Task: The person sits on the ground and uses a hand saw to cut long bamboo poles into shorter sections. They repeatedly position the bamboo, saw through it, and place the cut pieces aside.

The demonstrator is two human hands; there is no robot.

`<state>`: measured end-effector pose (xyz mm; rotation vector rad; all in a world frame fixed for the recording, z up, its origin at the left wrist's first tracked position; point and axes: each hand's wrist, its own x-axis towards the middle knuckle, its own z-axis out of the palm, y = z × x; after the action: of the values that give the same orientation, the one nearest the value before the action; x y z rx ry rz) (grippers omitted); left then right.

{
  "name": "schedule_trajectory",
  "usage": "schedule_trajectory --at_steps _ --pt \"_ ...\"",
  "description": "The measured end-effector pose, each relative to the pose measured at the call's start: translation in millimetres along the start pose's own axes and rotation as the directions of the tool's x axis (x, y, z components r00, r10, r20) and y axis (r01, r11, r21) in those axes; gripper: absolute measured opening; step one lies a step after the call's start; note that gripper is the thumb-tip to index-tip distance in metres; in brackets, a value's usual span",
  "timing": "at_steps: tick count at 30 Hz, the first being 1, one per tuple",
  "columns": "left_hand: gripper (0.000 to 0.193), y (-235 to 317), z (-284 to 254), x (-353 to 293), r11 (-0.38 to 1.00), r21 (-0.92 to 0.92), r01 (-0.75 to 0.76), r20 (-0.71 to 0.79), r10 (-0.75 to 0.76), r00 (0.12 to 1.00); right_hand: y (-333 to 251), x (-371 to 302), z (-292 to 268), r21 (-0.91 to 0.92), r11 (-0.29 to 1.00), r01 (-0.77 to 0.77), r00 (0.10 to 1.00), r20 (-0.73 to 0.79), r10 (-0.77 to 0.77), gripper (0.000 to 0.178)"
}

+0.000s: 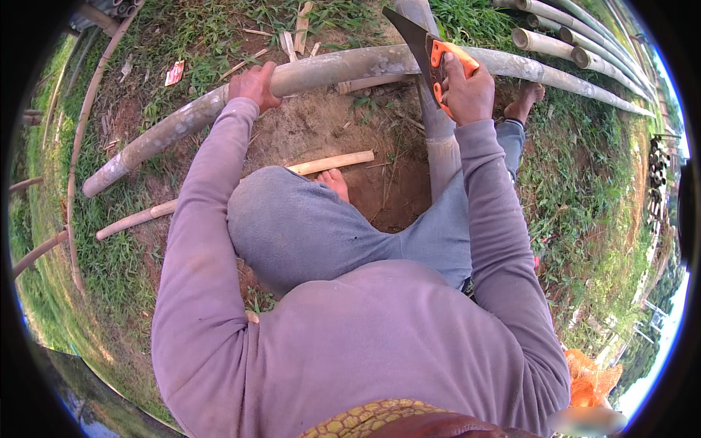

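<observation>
A long grey-brown bamboo pole point(339, 67) runs across in front of me, resting over a second bamboo pole point(441, 150) that points away between my legs. My left hand point(255, 85) is wrapped over the long pole, left of its middle. In my right hand point(467, 87) is a hand saw point(413, 38) with an orange-and-black handle, the fingers closed around the grip. Its dark blade tilts up and to the left, across the spot where the two poles meet. Whether the teeth touch the bamboo I cannot tell.
Several cut bamboo poles point(577, 47) lie stacked at the far right. A split bamboo strip point(332, 162) lies by my bare foot point(334, 184), and another thin pole point(137, 219) lies to the left. An orange mesh bag point(590, 378) is at the lower right. Grass and bare soil surround me.
</observation>
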<state>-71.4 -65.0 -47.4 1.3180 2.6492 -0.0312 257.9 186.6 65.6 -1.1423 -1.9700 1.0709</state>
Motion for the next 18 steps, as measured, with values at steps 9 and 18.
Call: schedule_trajectory --at_steps 9,18 --pt "0.075 -9.2 -0.7 -13.1 1.000 -0.004 0.019 0.019 -0.019 1.000 -4.5 -204.1 -113.0 0.188 0.982 -0.027 0.999 0.026 0.023 0.022" --pt "0.077 -2.0 -5.4 -2.8 1.000 -0.016 0.009 0.039 -0.009 0.999 28.1 -6.9 10.6 -0.062 0.995 0.080 0.996 -0.028 -0.082 0.036"
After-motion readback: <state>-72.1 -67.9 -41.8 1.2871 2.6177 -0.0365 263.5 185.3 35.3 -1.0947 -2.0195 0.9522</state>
